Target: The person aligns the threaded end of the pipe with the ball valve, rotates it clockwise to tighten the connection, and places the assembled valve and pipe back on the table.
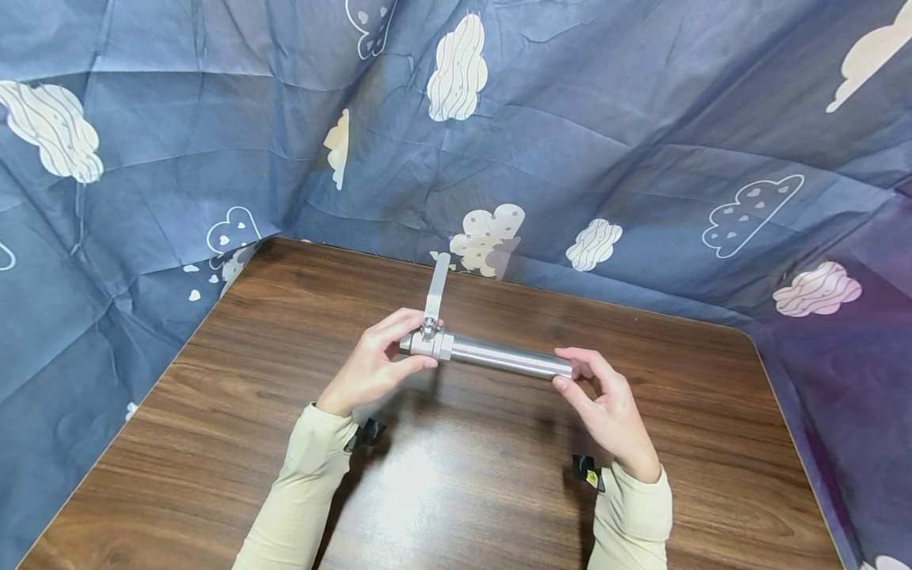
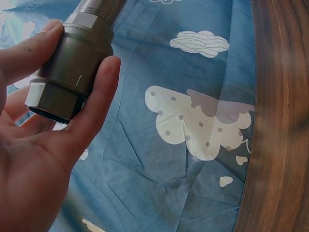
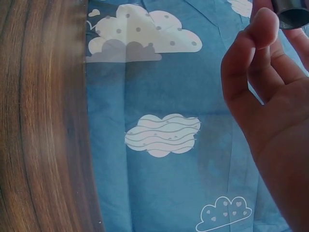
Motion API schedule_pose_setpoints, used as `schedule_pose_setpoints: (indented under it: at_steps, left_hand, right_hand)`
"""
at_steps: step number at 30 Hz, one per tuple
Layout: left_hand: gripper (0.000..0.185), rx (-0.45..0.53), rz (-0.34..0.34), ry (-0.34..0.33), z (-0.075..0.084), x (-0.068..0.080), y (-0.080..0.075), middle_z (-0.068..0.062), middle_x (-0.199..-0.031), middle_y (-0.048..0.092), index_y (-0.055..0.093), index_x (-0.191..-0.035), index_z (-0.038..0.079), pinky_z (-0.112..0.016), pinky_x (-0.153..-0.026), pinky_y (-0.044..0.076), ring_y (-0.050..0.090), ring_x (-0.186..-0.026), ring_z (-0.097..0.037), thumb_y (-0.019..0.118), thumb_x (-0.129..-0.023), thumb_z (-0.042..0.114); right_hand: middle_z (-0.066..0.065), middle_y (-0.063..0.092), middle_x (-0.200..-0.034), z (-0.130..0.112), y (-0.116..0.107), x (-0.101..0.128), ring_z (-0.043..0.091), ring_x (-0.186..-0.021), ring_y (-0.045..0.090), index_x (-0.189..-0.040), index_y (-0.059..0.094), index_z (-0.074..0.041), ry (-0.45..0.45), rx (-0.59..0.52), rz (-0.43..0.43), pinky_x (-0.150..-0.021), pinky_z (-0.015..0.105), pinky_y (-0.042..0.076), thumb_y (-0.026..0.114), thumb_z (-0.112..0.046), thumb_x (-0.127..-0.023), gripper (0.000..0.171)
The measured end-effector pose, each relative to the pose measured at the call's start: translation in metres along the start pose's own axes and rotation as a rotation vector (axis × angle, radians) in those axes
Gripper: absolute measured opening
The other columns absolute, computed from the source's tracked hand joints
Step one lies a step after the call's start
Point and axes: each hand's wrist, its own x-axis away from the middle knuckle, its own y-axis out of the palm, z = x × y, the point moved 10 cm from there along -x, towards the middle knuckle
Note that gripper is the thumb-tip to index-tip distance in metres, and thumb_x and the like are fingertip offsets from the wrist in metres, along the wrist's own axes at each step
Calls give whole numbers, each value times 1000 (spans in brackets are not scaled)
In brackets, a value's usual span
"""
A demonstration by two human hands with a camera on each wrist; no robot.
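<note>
A silver ball valve with a flat lever handle is joined to a shiny metal pipe, and both are held above the table. My left hand grips the valve body between thumb and fingers; the lever points away from me. In the left wrist view the valve's hexagonal end faces the palm. With thumb and fingertips, my right hand pinches the far right end of the pipe. The right wrist view shows the pipe's open end at the top corner, partly cut off.
Below the hands lies a brown wood-grain table. A blue cloth printed with pale clouds hangs behind it and along both sides. Each wrist carries a small black camera mount, such as the right mount.
</note>
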Motion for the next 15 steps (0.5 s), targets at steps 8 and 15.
schedule_pose_setpoints:
  at_steps: [8,15]
  left_hand:
    - [46,5,2,-18,-1,0,0,-17,-118,61,61,-121,-6,-20,-83,56,59,-101,-9,76,-78,-3]
    - [46,11,3,-28,-2,0,0,-17,-118,61,61,-121,-7,-21,-85,56,59,-102,-9,76,-78,-3]
  right_hand:
    - [-4,57,-85,16,0,2,0,-79,54,-118,57,7,-12,-28,2,-69,13,47,65,16,-81,39]
    - [7,60,-78,22,1,4,7,-73,57,-119,58,4,-76,-27,11,-74,12,49,79,15,-67,57]
